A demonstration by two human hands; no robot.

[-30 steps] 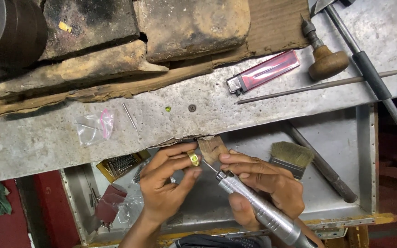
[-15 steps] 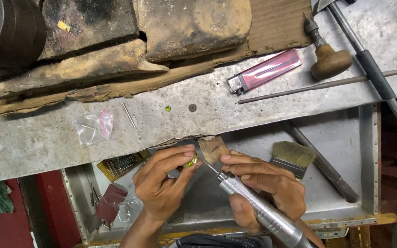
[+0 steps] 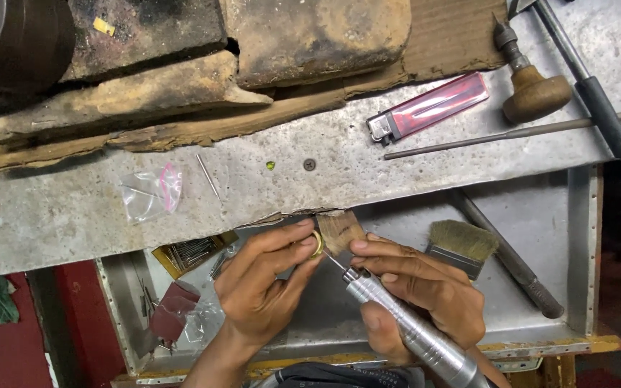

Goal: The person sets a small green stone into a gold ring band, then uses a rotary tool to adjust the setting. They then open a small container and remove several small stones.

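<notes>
Over a scarred metal bench [image 3: 411, 169], we're bracing a gold ring [image 3: 316, 244] against the wooden peg [image 3: 341, 231] for steadiness, left hand [image 3: 267, 287] pinching it, while our right hand [image 3: 418, 287] is gripping the rotary tool [image 3: 404, 323] pen-style, tip meeting the ring.

A red lighter [image 3: 429, 108], a wooden-handled tool [image 3: 533, 90] and a brush [image 3: 461, 244] lie on the bench [image 3: 397, 169]

Small gold ring [image 3: 316, 243] is sitting pinched upright against the wooden peg [image 3: 341, 231], silver rotary handpiece [image 3: 411, 330] angling its tip at it.
</notes>
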